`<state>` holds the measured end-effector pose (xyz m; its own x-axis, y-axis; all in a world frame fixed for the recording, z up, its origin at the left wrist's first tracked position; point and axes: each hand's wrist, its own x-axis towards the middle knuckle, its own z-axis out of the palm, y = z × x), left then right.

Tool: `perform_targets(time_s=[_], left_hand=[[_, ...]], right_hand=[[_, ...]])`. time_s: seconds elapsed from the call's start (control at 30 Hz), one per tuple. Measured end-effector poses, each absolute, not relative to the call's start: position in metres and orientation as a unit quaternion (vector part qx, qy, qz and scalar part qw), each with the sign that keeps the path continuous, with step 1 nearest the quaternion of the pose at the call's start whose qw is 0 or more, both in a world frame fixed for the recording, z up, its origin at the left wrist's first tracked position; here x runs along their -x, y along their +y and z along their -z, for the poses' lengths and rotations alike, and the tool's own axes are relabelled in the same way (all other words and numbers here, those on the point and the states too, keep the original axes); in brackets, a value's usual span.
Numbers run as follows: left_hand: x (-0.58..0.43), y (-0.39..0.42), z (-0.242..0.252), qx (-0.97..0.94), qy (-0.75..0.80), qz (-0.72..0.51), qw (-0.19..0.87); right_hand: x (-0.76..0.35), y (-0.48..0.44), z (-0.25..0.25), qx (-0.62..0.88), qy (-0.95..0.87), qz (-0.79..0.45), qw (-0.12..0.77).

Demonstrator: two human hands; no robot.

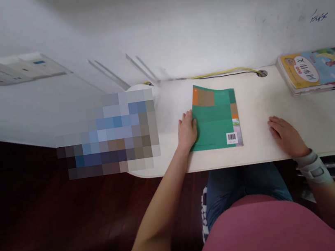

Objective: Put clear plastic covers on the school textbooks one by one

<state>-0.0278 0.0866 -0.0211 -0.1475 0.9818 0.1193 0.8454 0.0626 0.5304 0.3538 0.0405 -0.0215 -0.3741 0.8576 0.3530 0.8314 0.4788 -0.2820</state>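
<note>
A green book (213, 121) lies closed on the white desk (254, 109), its back cover with a barcode facing up. The upper left corner of the cover is orange and brown, and its left side bends slightly. My left hand (187, 131) rests at the book's left edge, fingers stretched out and touching it. To the right of the book, apart from it, my right hand (287, 135) lies on the desktop with its fingers extended and nothing in them. A grey band is around my right wrist.
A stack of books (318, 69) stands at the desk's back right. A yellow cable (237, 69) runs along the wall into a round hole (262, 73). Left of the book, a pixelated area hides whatever is there. A white socket panel (13, 70) is on the left wall.
</note>
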Motion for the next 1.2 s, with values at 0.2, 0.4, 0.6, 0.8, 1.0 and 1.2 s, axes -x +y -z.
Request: perform_targets(time_s=[0.2,0.4,0.6,0.8,1.0,1.2], left_hand=[[0.022,0.062,-0.01,-0.658,0.626,-0.357,0.219],[-0.034,0.036,-0.052,-0.755,0.504,-0.328,0.263],[-0.105,0.036,-0.043,-0.863,0.479,-0.143,0.068],[-0.132,0.036,-0.026,-0.875,0.476,-0.088,0.019],[-0.119,0.035,-0.043,-0.861,0.496,-0.108,0.038],[-0.094,0.037,-0.049,-0.9,0.411,-0.116,0.09]], right_hand=[[-0.354,0.041,0.022,0.507,-0.828,-0.038,0.238],[-0.35,0.04,0.02,0.512,-0.824,-0.054,0.237],[-0.347,0.04,0.017,0.517,-0.823,-0.036,0.23],[-0.336,0.033,0.005,0.537,-0.808,-0.035,0.24],[-0.288,0.023,-0.01,0.511,-0.72,-0.303,0.359],[-0.265,0.033,-0.018,0.433,-0.579,-0.51,0.466]])
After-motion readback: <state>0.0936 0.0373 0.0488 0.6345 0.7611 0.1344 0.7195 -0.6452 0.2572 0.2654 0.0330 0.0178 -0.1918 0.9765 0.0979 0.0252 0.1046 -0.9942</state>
